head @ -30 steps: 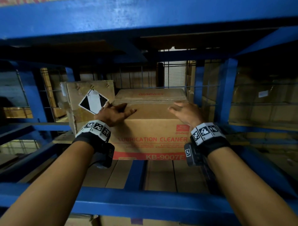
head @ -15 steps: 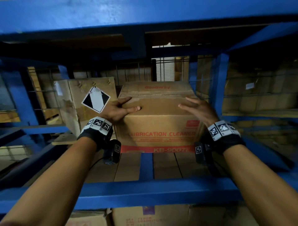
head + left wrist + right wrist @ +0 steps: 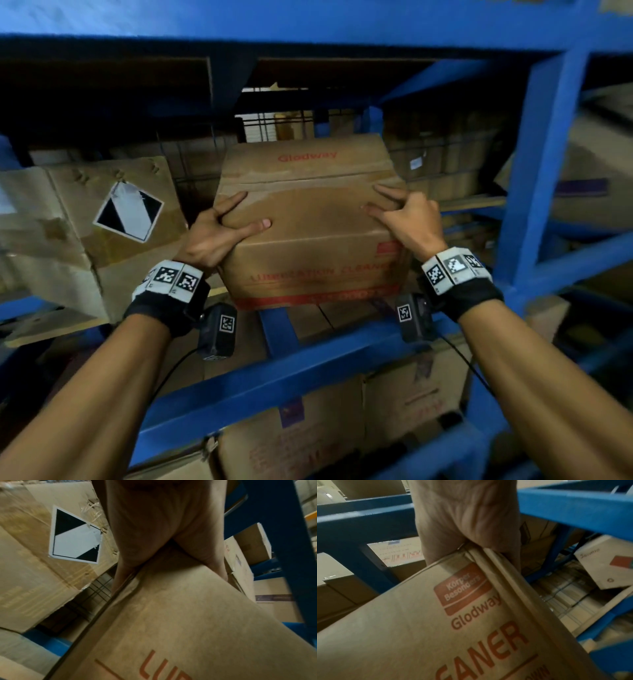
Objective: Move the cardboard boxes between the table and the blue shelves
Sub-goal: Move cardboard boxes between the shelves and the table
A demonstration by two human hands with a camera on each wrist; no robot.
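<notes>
I see the Glodway box [image 3: 310,219] on the blue shelf [image 3: 274,380], tilted toward me. Left hand [image 3: 219,233] clasps its near left top corner, thumb on top, fingers down the side. Right hand [image 3: 407,219] hooks curled fingers over the right top edge. Front lettering blurred; fingertips hidden in both wrist views. Labelled box [image 3: 85,233] sits just left.

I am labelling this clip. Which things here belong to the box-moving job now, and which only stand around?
In the job:
- Glodway box
- left hand
- right hand
- blue shelf

Standing by:
- box with diamond label
- boxes below
</notes>
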